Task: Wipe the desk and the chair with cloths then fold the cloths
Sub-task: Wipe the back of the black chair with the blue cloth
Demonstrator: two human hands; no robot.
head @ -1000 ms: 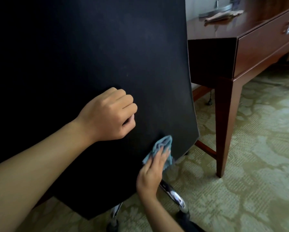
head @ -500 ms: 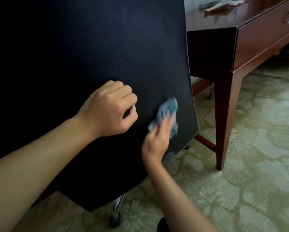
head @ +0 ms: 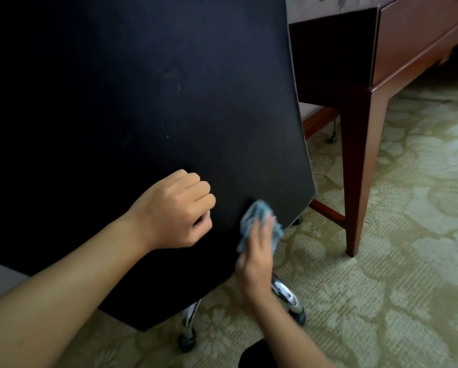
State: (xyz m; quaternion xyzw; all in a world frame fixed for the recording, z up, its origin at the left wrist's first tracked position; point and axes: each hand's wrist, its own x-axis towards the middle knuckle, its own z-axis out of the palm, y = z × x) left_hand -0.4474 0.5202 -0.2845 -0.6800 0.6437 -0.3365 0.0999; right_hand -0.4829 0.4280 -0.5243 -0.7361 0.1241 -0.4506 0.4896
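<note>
Low on the black chair back [head: 143, 102], the right hand [head: 257, 261] presses a crumpled blue cloth [head: 257, 219] flat against the panel near its lower right edge, fingers laid nearly straight over the fabric; most of the cloth is covered by them and blurred, so its folds are hard to read. Just to the left of it, the left hand [head: 174, 211] is curled into a loose fist resting against the same panel; nothing shows inside the fist. Below the right hand, chrome chair legs [head: 286, 296] with dark casters stand on patterned green carpet [head: 408, 261], partly hidden by the wrist. Up and to the right, well apart, stands the wooden desk [head: 360, 155]; its top surface is cut off by the frame edge, and whatever lies on it is too blurred to tell.
</note>
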